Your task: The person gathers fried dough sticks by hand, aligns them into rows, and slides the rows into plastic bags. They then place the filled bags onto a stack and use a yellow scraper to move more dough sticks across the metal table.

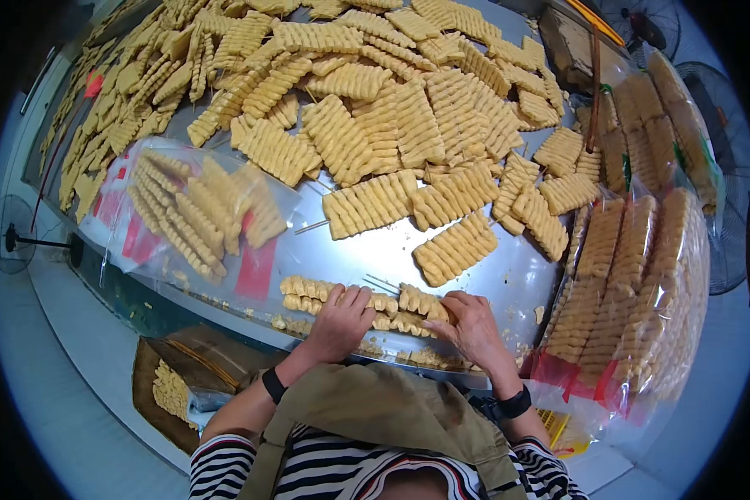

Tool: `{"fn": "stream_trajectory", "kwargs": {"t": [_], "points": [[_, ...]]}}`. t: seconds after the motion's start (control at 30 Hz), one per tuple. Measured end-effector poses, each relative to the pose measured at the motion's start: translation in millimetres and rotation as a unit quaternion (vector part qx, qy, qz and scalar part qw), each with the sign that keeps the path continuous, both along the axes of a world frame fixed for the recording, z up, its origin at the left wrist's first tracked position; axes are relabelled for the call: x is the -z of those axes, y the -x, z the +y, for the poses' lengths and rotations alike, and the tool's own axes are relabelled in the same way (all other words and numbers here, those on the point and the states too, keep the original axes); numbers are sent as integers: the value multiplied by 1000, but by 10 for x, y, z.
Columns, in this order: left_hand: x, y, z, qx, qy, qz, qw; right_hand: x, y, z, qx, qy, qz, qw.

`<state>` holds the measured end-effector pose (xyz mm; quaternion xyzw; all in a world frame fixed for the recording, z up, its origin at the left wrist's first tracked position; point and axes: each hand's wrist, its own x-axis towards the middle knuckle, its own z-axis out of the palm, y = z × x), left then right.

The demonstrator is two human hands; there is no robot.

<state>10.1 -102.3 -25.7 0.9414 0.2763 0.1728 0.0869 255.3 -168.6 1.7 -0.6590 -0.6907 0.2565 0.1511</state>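
Near the table's front edge, two rows of ridged yellow snack skewers lie edge-on, with thin sticks showing between them. My left hand (342, 322) is closed over the left skewers (302, 292), its fingers curled on their upper side. Around the end of the right skewers (417, 301) my right hand (467, 328) is closed, thumb in front and fingers behind. Just beyond them, several flat skewers (456, 250) rest on the metal table (354, 260). To the left lies a clear plastic bag (252, 271) with red print and several skewers inside.
A large heap of the same skewers (375, 125) covers the far part of the table. Filled clear bags (633, 292) stand at the right edge. Crumbs line the front edge. Below left is an open cardboard box (146, 379); fans (712, 167) stand at the sides.
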Motion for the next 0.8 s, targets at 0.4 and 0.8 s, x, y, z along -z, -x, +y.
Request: {"fn": "stream_trajectory", "kwargs": {"t": [0.4, 0.8], "points": [[79, 100, -22, 26, 38, -75, 996, 145, 109, -120, -54, -88, -45, 994], [18, 66, -55, -21, 116, -65, 991, 93, 113, -36, -4, -94, -5, 996]]}}
